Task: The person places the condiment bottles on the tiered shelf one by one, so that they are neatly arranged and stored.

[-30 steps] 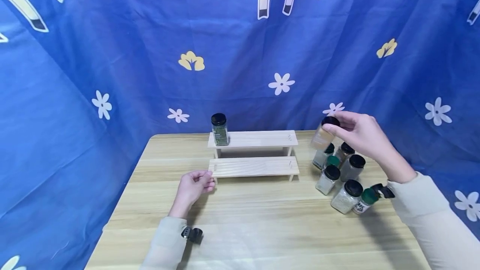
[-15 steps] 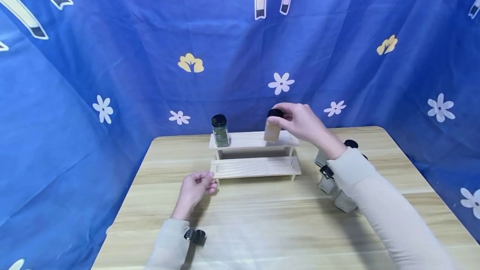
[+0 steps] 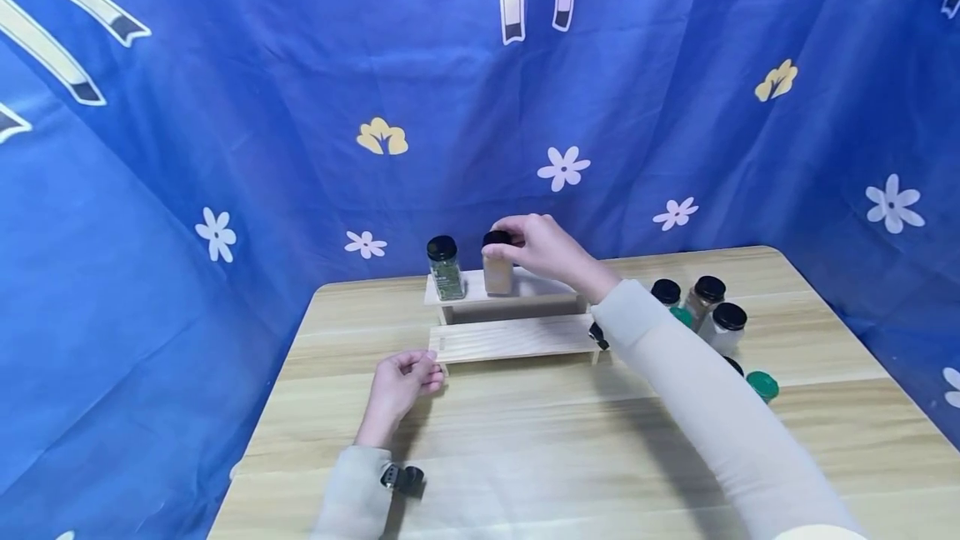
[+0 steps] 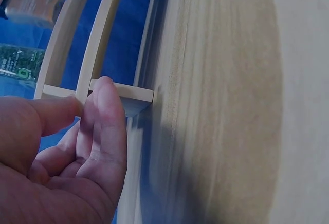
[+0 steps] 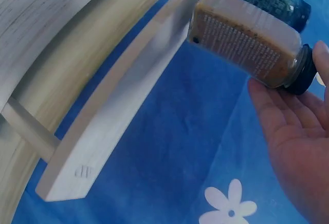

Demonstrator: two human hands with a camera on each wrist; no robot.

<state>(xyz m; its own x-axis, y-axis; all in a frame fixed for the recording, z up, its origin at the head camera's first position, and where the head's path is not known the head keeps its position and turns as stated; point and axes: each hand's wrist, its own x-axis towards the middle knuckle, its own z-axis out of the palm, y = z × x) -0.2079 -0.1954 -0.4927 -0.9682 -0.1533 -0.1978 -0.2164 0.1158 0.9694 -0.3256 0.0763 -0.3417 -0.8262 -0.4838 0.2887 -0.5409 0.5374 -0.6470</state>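
Note:
A two-tier wooden rack [image 3: 517, 338] stands at the back of the table. My left hand [image 3: 399, 388] pinches the left end of its lower shelf between thumb and fingers, as the left wrist view shows up close. By its black lid, my right hand [image 3: 553, 250] holds a spice jar [image 3: 497, 277] of tan powder upright at the upper shelf, its base right at the board. In the right wrist view that jar [image 5: 244, 41] carries a printed label. To its left, a jar of green herbs [image 3: 447, 280] with a black lid stands on the same shelf, a small gap between them.
Several more spice jars with black lids [image 3: 709, 288] and green lids [image 3: 762, 385] stand in a group at the table's right, partly hidden behind my right sleeve [image 3: 697, 390]. A blue patterned cloth [image 3: 465, 173] hangs behind and beside the table.
My right hand has carried the tan-powder jar left from the group of jars to the upper shelf, near the herb jar. The left hand keeps its hold on the lower shelf.

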